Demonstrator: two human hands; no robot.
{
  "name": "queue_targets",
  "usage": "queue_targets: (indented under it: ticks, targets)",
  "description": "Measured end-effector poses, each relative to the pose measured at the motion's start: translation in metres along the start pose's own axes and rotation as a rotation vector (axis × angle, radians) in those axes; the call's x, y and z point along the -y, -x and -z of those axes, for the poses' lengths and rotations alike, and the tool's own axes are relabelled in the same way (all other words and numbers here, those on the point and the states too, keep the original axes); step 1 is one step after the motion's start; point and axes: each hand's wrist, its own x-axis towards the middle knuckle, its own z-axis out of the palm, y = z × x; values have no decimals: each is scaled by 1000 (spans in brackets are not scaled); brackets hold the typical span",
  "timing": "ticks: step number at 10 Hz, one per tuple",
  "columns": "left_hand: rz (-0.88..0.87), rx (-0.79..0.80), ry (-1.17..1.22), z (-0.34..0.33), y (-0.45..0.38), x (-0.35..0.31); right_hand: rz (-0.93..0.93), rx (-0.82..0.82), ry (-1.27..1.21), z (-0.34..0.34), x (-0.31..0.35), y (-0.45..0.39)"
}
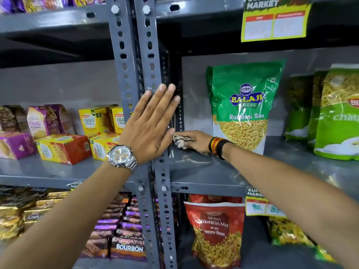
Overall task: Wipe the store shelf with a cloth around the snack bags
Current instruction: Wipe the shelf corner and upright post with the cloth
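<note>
My right hand [196,140] grips a crumpled pale cloth [180,141] and presses it on the grey shelf [204,171] at its back left corner. A green Balaji sev bag [242,101] stands upright just right of that hand, against the back wall. More green snack bags [330,115] stand at the far right. My left hand [153,121], with a silver watch on the wrist, lies flat with fingers spread on the perforated grey upright post [149,61].
Yellow and purple biscuit boxes [64,148] fill the shelf left of the post. Below hang a red Navratan Mix bag [217,230] and Bourbon packs [128,247]. Price tags [272,22] hang from the shelf edges. Bare shelf lies in front of the sev bag.
</note>
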Motion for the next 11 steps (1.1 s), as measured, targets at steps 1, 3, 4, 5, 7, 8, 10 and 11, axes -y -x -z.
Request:
queue_targets:
  ticks: [1,3,4,5,7,8,10,11]
  targets:
    - [-2,5,-7,-1,2,0,-37,-26,24,-14,-2,-15]
    - [10,34,-19,2,1,-1,151,151,48,-20,22,20]
    - [16,28,-10,2,0,-1,133,188,25,0,17,24]
    - [2,8,-11,-1,0,0,59,71,59,5,3,7]
    - [-4,14,-18,1,2,-1,77,127,32,-20,25,15]
    - [4,41,-25,3,2,-1,126,279,-24,-8,37,48]
    - [7,41,-30,0,1,-1,86,198,-106,18,39,33]
    - [0,25,-26,0,3,0,35,170,-70,-11,31,18]
